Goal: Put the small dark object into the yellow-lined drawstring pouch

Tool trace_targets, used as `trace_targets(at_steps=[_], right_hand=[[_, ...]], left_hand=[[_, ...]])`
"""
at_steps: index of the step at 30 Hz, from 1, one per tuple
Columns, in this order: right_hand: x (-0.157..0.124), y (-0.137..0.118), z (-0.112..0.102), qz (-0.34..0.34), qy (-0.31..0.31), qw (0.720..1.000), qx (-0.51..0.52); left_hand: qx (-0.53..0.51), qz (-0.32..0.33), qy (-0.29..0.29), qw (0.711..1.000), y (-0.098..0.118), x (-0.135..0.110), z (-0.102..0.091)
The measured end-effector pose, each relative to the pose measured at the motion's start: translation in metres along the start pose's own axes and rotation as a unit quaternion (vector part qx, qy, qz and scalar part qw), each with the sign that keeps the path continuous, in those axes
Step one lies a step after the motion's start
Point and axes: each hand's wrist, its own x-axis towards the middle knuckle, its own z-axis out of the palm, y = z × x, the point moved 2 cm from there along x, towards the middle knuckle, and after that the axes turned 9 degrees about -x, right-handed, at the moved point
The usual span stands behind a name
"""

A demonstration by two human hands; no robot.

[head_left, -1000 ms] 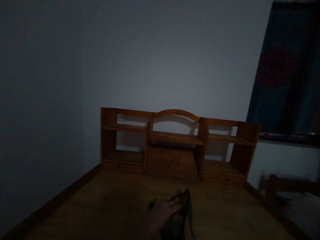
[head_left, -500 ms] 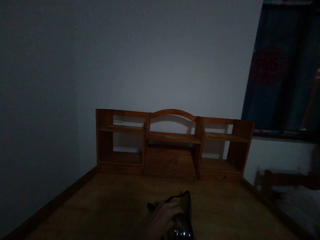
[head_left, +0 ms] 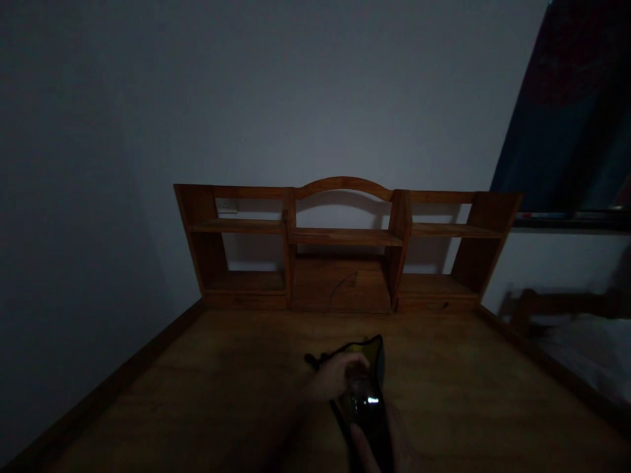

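Low in the middle of the head view is a dark, glossy bottle-like thing [head_left: 367,406], tilted, with a bright reflection on its side. My left hand [head_left: 340,373] comes in from the left, its fingers curled round the narrower upper end. Around the lower body, close to the bottom edge, my right hand [head_left: 363,447] is closed, partly hidden in the dark. Behind and beside the bottle lies a black-edged piece with a yellowish inner face [head_left: 377,351], perhaps a pouch. A small dark tip [head_left: 310,359] sticks out left of my left hand. Dim light hides finer detail.
The wooden desktop [head_left: 236,387] has raised side edges. At its back stands a wooden shelf unit [head_left: 345,236] with several compartments against the wall. A window [head_left: 557,144] with dark panes is at the upper right, and a wooden frame [head_left: 566,303] stands below it.
My right hand has come into view on the bottle's lower body. The view has tilted down, so the shelf unit sits higher. My left hand stays at the bottle's upper part.
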Motion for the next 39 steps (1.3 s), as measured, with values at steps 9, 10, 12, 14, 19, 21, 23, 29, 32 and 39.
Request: trace_targets(at_steps=[9, 10, 12, 14, 19, 21, 23, 29, 32, 39], right_hand=[[-0.005, -0.005, -0.028, -0.008, -0.012, 1.0, 0.006], [-0.006, -0.003, -0.03, -0.01, -0.012, 1.0, 0.004], [-0.009, 0.003, -0.031, -0.012, -0.012, 1.0, -0.003], [-0.012, 0.01, -0.03, -0.016, -0.009, 1.0, -0.014], [-0.019, 0.023, -0.024, -0.019, -0.007, 0.999, -0.048], [-0.02, 0.022, -0.023, -0.023, -0.006, 0.998, -0.052], [-0.018, 0.017, -0.023, -0.017, -0.012, 0.999, -0.042], [0.0, -0.009, -0.024, -0.001, -0.064, 0.998, -0.006], [0.002, -0.014, -0.02, -0.068, -0.083, 0.993, -0.047], [0.0, -0.011, -0.008, -0.141, -0.119, 0.97, -0.158]], left_hand=[[-0.056, -0.047, 0.055, 0.996, 0.008, -0.003, -0.01], [-0.06, -0.059, 0.065, 0.994, 0.009, -0.004, -0.011], [-0.069, -0.082, 0.08, 0.991, 0.012, -0.005, -0.013], [-0.079, -0.099, 0.088, 0.988, 0.012, -0.006, -0.013], [-0.109, -0.145, 0.09, 0.979, 0.006, -0.004, -0.011], [-0.111, -0.157, 0.088, 0.977, 0.004, -0.004, -0.01], [-0.11, -0.159, 0.09, 0.977, 0.007, -0.005, -0.009], [0.013, -0.12, 0.118, 0.986, 0.022, -0.005, -0.001], [0.046, -0.094, 0.147, 0.984, 0.028, -0.006, 0.004], [0.327, 0.011, 0.195, 0.925, 0.047, -0.014, 0.015]])
